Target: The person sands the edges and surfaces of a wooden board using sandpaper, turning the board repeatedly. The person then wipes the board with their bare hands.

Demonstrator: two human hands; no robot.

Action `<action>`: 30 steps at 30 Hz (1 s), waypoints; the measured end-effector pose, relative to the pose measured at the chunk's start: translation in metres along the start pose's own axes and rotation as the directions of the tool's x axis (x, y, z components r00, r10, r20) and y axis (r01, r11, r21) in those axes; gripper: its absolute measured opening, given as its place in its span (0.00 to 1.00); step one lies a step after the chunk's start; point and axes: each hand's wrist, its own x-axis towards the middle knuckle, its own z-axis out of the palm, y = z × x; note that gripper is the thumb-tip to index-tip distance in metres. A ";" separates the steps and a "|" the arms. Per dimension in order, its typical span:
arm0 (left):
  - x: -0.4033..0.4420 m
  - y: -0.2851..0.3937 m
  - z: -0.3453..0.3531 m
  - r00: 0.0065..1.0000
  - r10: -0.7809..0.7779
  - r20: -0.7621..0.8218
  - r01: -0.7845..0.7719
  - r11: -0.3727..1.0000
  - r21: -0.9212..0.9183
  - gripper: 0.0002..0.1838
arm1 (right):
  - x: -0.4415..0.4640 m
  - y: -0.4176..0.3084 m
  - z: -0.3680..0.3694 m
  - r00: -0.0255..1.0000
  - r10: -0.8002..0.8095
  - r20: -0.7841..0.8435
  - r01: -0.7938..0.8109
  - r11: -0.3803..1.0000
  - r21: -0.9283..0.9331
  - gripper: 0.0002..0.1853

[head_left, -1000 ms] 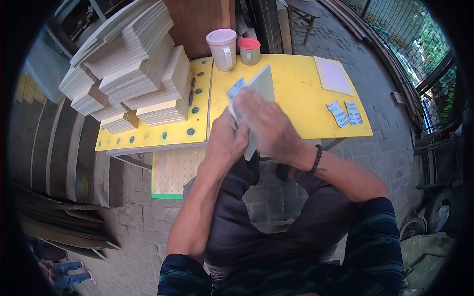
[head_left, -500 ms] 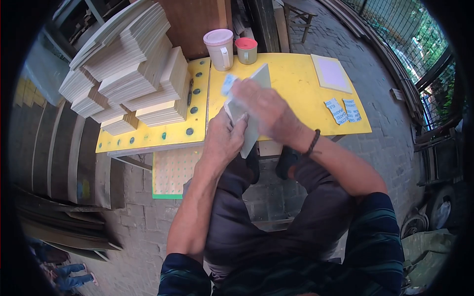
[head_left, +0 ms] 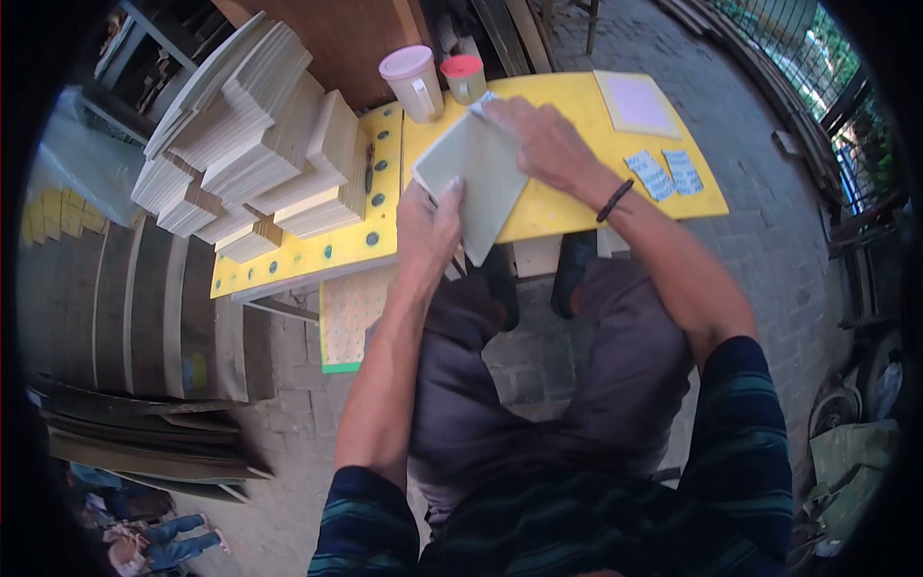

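A thin pale board (head_left: pixel 471 178) is held tilted over the front edge of the yellow table (head_left: pixel 567 207). My left hand (head_left: pixel 430 226) grips its lower left edge, with the thumb on the face. At the board's upper corner my right hand (head_left: pixel 543 139) is closed on a piece of printed sandpaper (head_left: pixel 484 104), only partly visible under the fingers. Two torn pieces of the same printed paper, one left (head_left: pixel 651 175) and one right (head_left: pixel 683 171), lie on the table's right side. Behind them rests a flat pinkish-white panel (head_left: pixel 636 104).
Stacked pale wooden boards (head_left: pixel 279 144) rise on the table's left side. A lidded pink mug (head_left: pixel 413 82) and a red-lidded mug (head_left: pixel 464 79) stand at the back edge. Another person (head_left: pixel 163 543) is at the lower left. Planks (head_left: pixel 144 317) lie on the left.
The board has turned so its broad face shows. My right hand has moved with the sandpaper to the far corner. The whole view has shifted and tilted slightly.
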 end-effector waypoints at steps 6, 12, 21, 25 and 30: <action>0.020 0.013 0.023 0.998 0.065 0.026 -0.068 0.990 0.125 0.17 | 0.008 0.016 -0.023 0.967 0.231 0.112 -0.194 0.943 -0.270 0.29; 0.014 0.027 0.048 0.995 0.098 0.020 -0.100 0.987 0.123 0.16 | -0.003 0.040 -0.019 0.987 0.157 0.042 -0.141 0.955 -0.260 0.17; -0.013 0.033 0.026 0.925 -0.380 -0.010 0.357 0.878 -0.319 0.17 | -0.003 0.028 -0.025 0.999 0.007 0.048 0.004 0.973 -0.229 0.10; -0.009 0.028 0.022 0.922 -0.380 0.078 0.387 0.883 -0.264 0.17 | -0.002 -0.005 -0.045 0.998 0.062 0.014 -0.059 0.987 -0.149 0.10; -0.013 0.004 0.035 0.928 -0.369 0.043 0.365 0.884 -0.292 0.16 | -0.008 0.003 -0.039 0.995 -0.004 0.104 0.025 0.979 -0.205 0.09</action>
